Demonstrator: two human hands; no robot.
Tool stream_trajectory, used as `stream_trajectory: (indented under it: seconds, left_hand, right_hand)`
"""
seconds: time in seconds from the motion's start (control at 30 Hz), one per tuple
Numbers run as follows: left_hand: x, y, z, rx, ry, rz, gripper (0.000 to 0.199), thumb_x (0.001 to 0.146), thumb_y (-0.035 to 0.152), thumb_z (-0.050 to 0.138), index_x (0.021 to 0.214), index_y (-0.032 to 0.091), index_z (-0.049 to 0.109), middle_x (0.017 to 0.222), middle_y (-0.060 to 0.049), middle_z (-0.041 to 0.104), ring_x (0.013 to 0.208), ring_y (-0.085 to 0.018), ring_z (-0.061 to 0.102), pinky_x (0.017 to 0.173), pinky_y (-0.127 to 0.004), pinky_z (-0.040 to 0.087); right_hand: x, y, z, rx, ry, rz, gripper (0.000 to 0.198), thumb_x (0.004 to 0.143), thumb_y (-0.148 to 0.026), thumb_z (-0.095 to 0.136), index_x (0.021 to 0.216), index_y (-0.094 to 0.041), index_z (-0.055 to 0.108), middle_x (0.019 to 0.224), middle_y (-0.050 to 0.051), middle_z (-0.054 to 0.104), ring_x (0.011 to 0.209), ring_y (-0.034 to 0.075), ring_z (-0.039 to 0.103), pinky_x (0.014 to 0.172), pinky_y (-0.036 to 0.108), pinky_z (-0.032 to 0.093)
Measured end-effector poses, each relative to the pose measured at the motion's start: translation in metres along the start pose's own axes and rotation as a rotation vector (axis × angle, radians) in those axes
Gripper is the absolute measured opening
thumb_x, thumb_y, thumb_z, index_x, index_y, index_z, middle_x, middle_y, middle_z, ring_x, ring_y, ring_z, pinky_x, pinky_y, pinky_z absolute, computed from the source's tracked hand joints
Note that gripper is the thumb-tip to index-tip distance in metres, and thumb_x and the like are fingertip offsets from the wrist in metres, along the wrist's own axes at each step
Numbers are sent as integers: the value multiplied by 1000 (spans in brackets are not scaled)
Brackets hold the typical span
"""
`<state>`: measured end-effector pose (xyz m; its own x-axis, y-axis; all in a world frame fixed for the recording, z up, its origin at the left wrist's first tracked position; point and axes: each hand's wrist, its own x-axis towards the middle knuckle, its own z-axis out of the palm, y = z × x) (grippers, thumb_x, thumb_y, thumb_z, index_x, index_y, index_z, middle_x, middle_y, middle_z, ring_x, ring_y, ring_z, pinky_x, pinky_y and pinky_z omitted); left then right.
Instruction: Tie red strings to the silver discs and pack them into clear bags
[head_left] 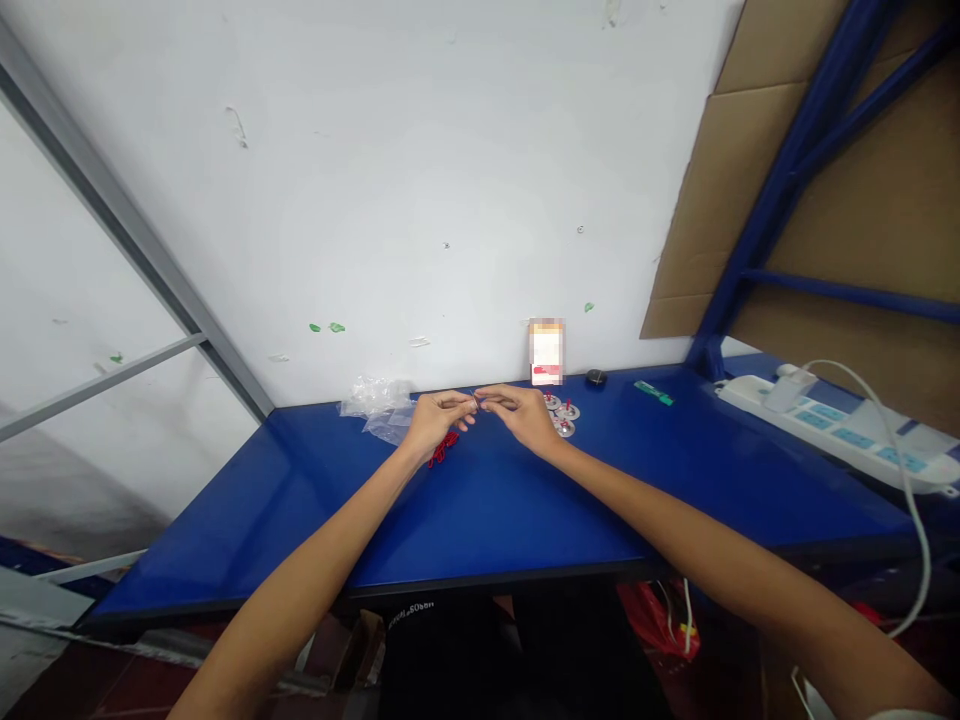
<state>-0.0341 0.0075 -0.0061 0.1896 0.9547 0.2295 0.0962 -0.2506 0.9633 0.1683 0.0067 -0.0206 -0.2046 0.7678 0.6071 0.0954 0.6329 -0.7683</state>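
Note:
Above the blue table, my left hand (437, 418) and my right hand (527, 415) meet with fingertips almost touching. Both are closed in a pinch on a small thin reddish piece (475, 401), too small to name. A loose bundle of red cords (442, 450) lies on the table just below my left hand. Beside my right hand, partly hidden by it, are several round pale discs (566, 428) with red bits on top. Crumpled clear plastic bags (375, 398) rest behind and left of my left hand.
A lit, blurred phone-like screen (547, 350) leans on the white wall. Right of it are a small black round item (596, 378) and a green item (654, 392). A white power strip (840, 425) with a plugged-in cable sits on the blue table's (495, 530) right side.

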Motion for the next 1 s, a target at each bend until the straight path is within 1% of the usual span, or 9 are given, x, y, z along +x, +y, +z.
stream_trajectory:
  seconds: [0.17, 0.4, 0.53, 0.63, 0.7, 0.77, 0.83, 0.9, 1.0]
  left_hand:
    - [2, -7, -3, -124, -27, -88, 45, 68, 48, 95, 92, 14, 78, 86, -9, 77, 71, -16, 70, 64, -27, 56]
    - [3, -13, -4, -243, -97, -95, 43, 72, 49, 93, 93, 15, 76, 91, -7, 74, 71, -12, 65, 60, -22, 51]
    - [2, -12, -4, -236, -125, -122, 44, 74, 50, 92, 95, 14, 76, 85, -6, 72, 72, -13, 66, 62, -23, 52]
    - [0, -6, -4, -213, -176, -116, 43, 77, 47, 90, 103, 16, 76, 99, -9, 75, 82, -15, 71, 69, -25, 56]
    - [-1, -1, -6, -165, -182, -79, 43, 83, 48, 85, 113, 18, 75, 116, -11, 75, 93, -18, 72, 77, -28, 59]
    - [-1, 2, -8, -60, -154, -20, 41, 90, 50, 76, 118, 20, 74, 121, -11, 74, 100, -20, 72, 81, -30, 61]
    - [1, 2, -11, 104, -101, 38, 38, 94, 50, 70, 117, 20, 73, 117, -11, 75, 100, -21, 71, 80, -31, 61]
    - [4, 0, -15, 267, -42, 75, 35, 94, 49, 69, 114, 20, 72, 108, -9, 75, 95, -21, 71, 77, -31, 61]
    - [7, -4, -18, 398, 12, 85, 32, 94, 46, 67, 113, 20, 71, 101, -8, 75, 86, -19, 70, 74, -31, 61]
  right_hand:
    - [0, 0, 1, -33, 26, -41, 19, 95, -39, 73, 106, -28, 84, 110, 5, 82, 98, 26, 79, 93, 41, 65]
    - [3, -4, -2, -42, -25, -7, 21, 96, -44, 71, 97, -25, 80, 97, 6, 80, 88, 24, 78, 86, 38, 64]
    - [5, -4, -5, -214, -108, -118, 16, 101, -34, 61, 102, -23, 72, 102, 6, 77, 90, 20, 75, 89, 34, 60]
    - [8, -7, -12, -356, -164, -177, 9, 100, -26, 59, 103, -22, 67, 103, 5, 75, 93, 19, 72, 88, 31, 56]
    - [12, -9, -20, -484, -172, -167, 7, 99, -25, 61, 102, -22, 66, 104, 5, 74, 92, 19, 71, 85, 30, 54]
    - [18, -10, -31, -611, -196, -129, 5, 97, -24, 64, 101, -22, 67, 104, 6, 75, 90, 19, 70, 79, 28, 51]
    - [24, -7, -43, -649, -273, -50, 4, 95, -23, 68, 98, -21, 68, 98, 5, 76, 84, 18, 70, 73, 27, 50]
    - [30, -2, -57, -590, -354, 50, 3, 92, -22, 70, 94, -20, 69, 90, 3, 77, 79, 17, 71, 70, 25, 50]
    - [38, 3, -77, -525, -370, 133, 3, 89, -21, 70, 91, -19, 72, 87, 3, 78, 78, 17, 72, 69, 24, 52]
